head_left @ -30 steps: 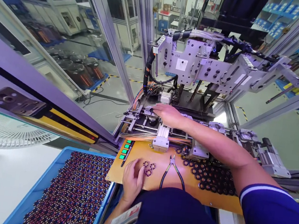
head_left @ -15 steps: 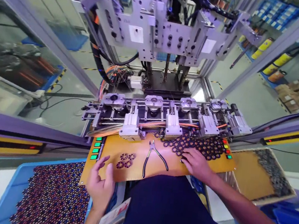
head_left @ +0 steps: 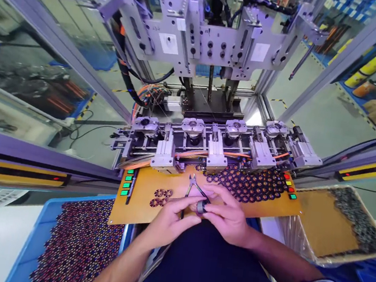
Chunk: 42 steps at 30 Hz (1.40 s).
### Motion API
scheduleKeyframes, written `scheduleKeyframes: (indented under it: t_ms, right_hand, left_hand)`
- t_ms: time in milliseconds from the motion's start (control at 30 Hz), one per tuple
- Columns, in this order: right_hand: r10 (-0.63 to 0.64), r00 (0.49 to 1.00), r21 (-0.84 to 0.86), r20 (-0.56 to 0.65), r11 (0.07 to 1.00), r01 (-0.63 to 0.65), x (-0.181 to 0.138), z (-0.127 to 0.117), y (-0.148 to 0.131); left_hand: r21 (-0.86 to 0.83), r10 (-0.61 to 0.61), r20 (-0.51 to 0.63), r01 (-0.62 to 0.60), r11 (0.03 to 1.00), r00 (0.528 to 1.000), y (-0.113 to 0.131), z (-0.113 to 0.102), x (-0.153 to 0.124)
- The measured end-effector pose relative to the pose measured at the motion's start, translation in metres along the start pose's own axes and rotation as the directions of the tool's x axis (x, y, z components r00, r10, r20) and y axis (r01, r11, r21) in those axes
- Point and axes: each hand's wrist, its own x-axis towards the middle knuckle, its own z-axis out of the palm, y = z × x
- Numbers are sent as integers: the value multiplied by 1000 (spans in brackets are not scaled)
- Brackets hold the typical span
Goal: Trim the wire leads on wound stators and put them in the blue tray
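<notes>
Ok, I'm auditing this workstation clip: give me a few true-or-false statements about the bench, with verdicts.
1. The left hand and right hand pinch one small dark ring between them. True.
2. The cutters are in the right hand. False: they lie on the orange board.
3. The blue bin of rings sits at the person's left. True.
4. Six round stations line the back. False: four stations show.

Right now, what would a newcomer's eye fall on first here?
Both hands meet at the centre, the left hand and right hand pinching a small dark ring at the near edge of the orange board. Behind them stands the grey machine with its row of four round fixtures; a blue tray heaped with rings fills the lower left.
</notes>
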Motion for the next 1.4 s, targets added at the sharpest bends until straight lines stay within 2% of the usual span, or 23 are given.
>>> scheduleKeyframes:
  t_ms: [67,133,233,300,367,433,500,533,600,667,767,867,1100,1267,1400]
  right_hand:
    - [13,1000,186,0,983,-13,13,5,-8]
    - [63,996,319,55,945,-77,20,8,-12]
    - [141,979,430,146,882,-192,25,12,-13]
    - [155,969,437,191,871,-225,32,13,-13]
    - [107,967,390,233,900,-193,49,11,-8]
    - [-37,967,256,253,966,-30,80,4,4]
    - [-211,936,41,281,977,208,123,-4,26]
    - [-239,924,-25,299,966,258,146,-8,40]
    - [-239,915,-105,325,952,286,190,-13,70]
    - [-218,901,-169,375,940,298,222,-14,96]
    - [-193,862,-226,469,917,328,246,-10,119]
    - [-178,821,-254,543,897,362,250,-8,124]
    - [-148,749,-291,646,859,422,252,-13,121]
    - [-121,726,-341,677,822,456,254,-9,121]
    - [-100,729,-386,678,794,469,253,-7,119]
  left_hand:
    - [26,44,-94,-42,999,995,7,4,0]
    - [109,108,-207,-86,990,972,9,5,-2]
    - [252,225,-299,-151,956,927,6,3,-7]
    - [320,273,-338,-162,933,901,2,1,-10]
    - [364,278,-378,-134,922,883,-8,-1,-16]
    - [401,248,-454,-52,915,856,-27,-3,-24]
    - [435,216,-577,72,898,788,-54,-6,-34]
    - [443,209,-633,127,887,745,-69,-8,-39]
    - [443,203,-717,212,871,667,-97,-12,-47]
    - [426,187,-771,274,862,608,-121,-15,-54]
    - [377,140,-821,342,861,553,-144,-15,-59]
    - [330,84,-839,380,864,537,-154,-14,-61]
    - [272,-3,-839,423,865,545,-160,-13,-63]
    - [263,-30,-826,433,862,563,-160,-14,-64]
    - [264,-33,-830,444,856,557,-158,-14,-63]
